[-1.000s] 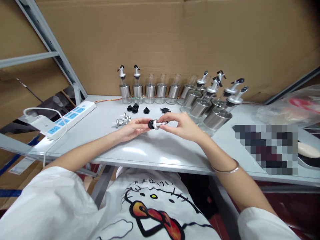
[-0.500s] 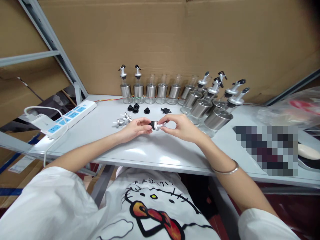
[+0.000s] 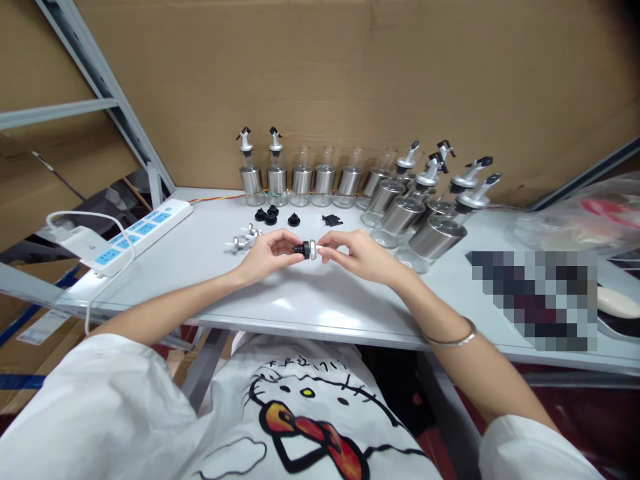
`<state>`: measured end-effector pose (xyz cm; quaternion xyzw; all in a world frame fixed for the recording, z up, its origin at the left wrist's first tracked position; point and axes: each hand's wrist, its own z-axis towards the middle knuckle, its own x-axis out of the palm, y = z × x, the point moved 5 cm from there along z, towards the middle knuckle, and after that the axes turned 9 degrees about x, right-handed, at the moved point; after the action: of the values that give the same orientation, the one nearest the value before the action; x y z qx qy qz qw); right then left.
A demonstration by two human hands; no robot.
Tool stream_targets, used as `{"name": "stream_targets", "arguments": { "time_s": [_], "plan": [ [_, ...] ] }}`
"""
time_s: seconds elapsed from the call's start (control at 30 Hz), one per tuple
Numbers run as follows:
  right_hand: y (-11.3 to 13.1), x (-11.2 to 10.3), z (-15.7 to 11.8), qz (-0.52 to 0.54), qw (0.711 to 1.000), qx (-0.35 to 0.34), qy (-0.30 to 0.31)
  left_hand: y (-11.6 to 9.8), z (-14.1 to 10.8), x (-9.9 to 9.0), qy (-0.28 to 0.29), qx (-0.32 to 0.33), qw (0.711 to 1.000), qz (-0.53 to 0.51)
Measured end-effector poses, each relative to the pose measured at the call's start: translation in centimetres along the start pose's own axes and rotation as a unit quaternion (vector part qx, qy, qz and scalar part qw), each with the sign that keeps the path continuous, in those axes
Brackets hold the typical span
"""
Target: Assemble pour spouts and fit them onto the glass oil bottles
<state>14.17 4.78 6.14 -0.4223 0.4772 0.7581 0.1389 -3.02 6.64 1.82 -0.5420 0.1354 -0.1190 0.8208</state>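
Between my hands, above the table, is a bottle pourer with a silver collar and a black ribbed stopper. My left hand pinches the black stopper end between thumb and fingers. On the other side my right hand grips the silver spout end, most of which its fingers cover. Silver pourer tops lie just behind my left hand. Several black stoppers and a small pile of black plastic parts rest farther back on the table.
Glass bottles with steel sleeves line the back, some topped with pourers. More capped bottles crowd close by my right hand. A white power strip lies left; a clear plastic bag sits at the right, near a pixelated patch.
The pourer has turned slightly in my hands, and more of its black ribbed stopper shows now. My left fingers have shifted a little towards the stopper's end.
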Motion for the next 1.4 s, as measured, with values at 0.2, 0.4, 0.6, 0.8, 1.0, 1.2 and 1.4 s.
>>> {"name": "stream_targets", "arguments": {
  "time_s": [0.2,0.4,0.6,0.8,1.0,1.2,1.4],
  "plan": [
    [0.3,-0.4,0.0,0.001,0.998,-0.059,-0.038,0.6,0.0,0.3,0.016,-0.062,0.997,-0.039],
    [0.2,-0.5,-0.1,0.008,0.998,-0.058,-0.039,0.9,0.1,0.3,0.010,-0.067,0.996,-0.052],
    [0.0,-0.1,-0.1,0.012,1.000,-0.019,-0.007,0.5,0.1,0.2,0.015,-0.020,0.999,-0.041],
    [0.0,0.4,-0.2,0.040,0.997,0.017,0.058,0.3,0.0,0.3,0.019,-0.001,0.999,-0.035],
    [0.2,0.6,-0.2,0.021,0.998,0.006,0.051,0.1,0.0,0.2,0.015,0.018,0.999,-0.041],
    [0.6,0.5,-0.2,0.003,0.999,-0.041,0.002,0.2,-0.1,0.2,0.017,-0.028,0.999,-0.040],
    [0.6,0.7,-0.3,0.022,0.999,-0.020,0.025,-0.2,-0.1,0.2,0.026,0.019,0.999,-0.015]
  ]
}}
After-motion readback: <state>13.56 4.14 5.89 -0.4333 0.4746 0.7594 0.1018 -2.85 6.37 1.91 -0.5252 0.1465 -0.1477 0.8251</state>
